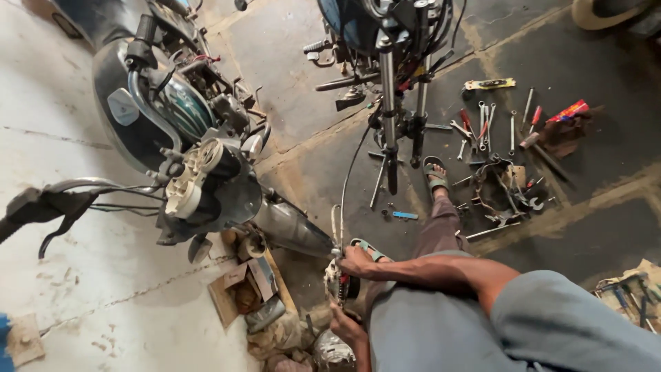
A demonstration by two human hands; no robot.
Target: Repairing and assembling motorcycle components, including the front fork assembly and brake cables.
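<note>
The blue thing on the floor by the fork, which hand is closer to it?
The right hand. It sits on top of the small part, just below and left of the blue tool. The left hand is lower down, under that part, farther from it.

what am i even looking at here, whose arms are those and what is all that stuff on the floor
This is one picture from a camera worn on a person's head, looking down at their own arms and legs. They sit on a workshop floor of dark, stained slabs.

Both hands meet at a small metal part low in the middle. The right hand rests on top of it, and the left hand takes it from below. A thin cable runs up from there to a stripped motorcycle front. How tight each grip is cannot be told.

On the left stands a second motorcycle. On the right lie scattered tools, mostly wrenches and screwdrivers. The person wears sandals.
</note>
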